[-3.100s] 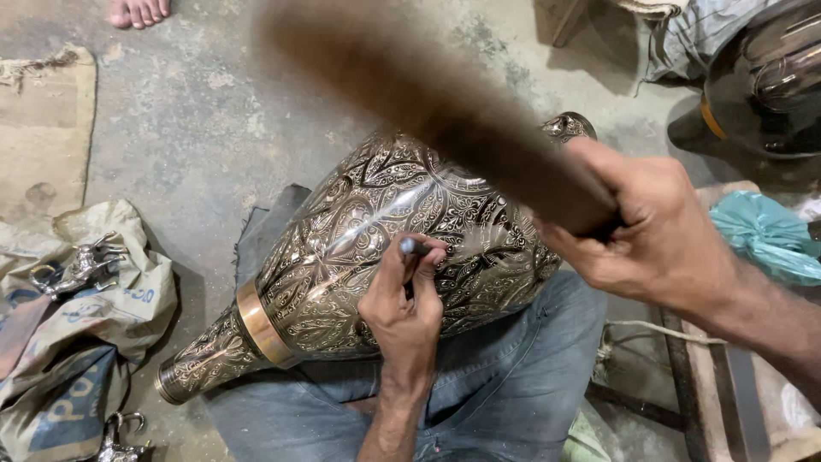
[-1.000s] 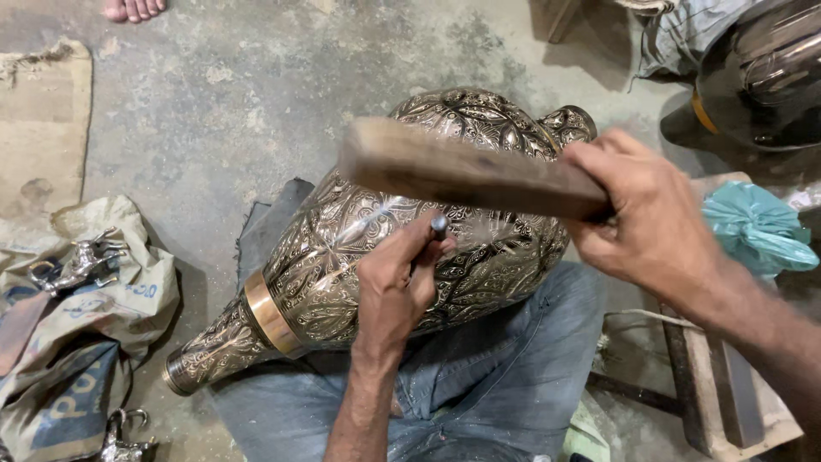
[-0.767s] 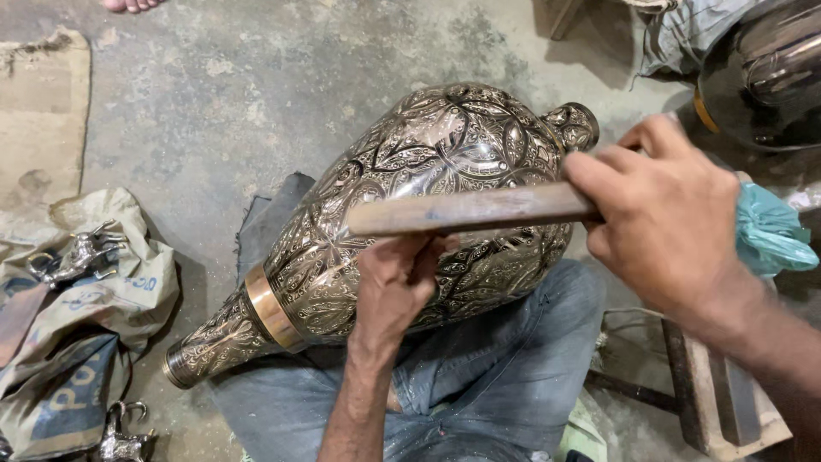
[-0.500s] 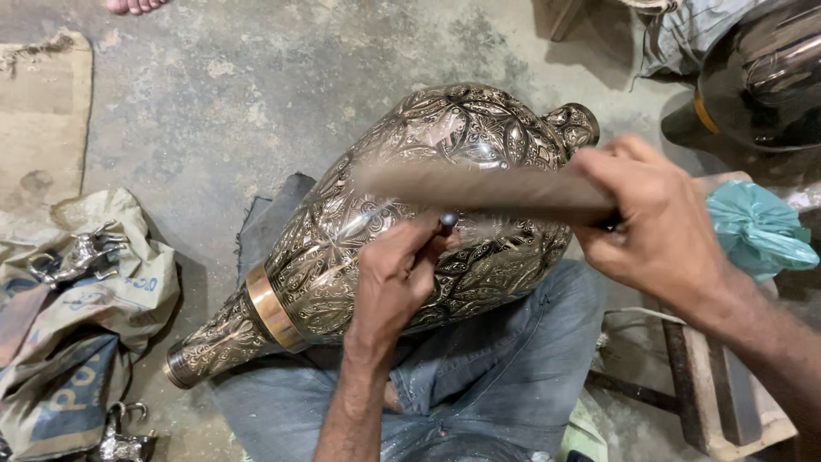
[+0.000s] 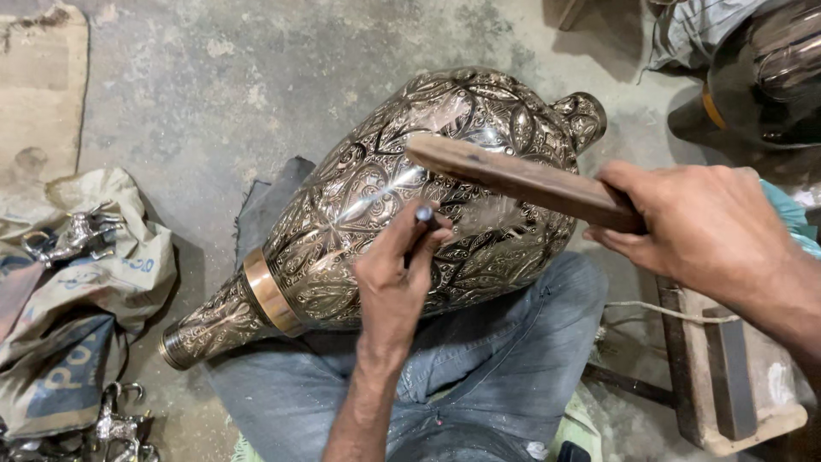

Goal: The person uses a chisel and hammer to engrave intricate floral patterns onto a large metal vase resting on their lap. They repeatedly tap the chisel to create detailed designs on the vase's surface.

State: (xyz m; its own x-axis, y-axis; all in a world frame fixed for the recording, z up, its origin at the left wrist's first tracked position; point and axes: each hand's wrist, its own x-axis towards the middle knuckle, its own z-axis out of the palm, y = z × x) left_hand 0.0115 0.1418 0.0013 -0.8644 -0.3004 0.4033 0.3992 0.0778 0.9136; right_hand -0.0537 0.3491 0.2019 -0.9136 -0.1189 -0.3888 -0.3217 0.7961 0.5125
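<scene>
A large engraved metal vase (image 5: pixel 376 197) with a brass band near its neck lies on its side across my lap, neck pointing lower left. My left hand (image 5: pixel 395 278) pinches a small metal chisel (image 5: pixel 422 216) upright against the vase's belly. My right hand (image 5: pixel 701 227) grips a flat wooden mallet stick (image 5: pixel 522 181), held just above and to the right of the chisel's head, angled across the vase. The chisel's tip is hidden by my fingers.
A crumpled sack (image 5: pixel 77 308) with small metal figures (image 5: pixel 73 235) lies at the left on the concrete floor. A dark metal vessel (image 5: pixel 770 68) stands at the upper right. A wooden block (image 5: pixel 727 376) and teal plastic sit at the right.
The wooden stick has swung up and down over the chisel several times; it now sits raised slightly above the chisel head. The vase and my left hand have stayed in place.
</scene>
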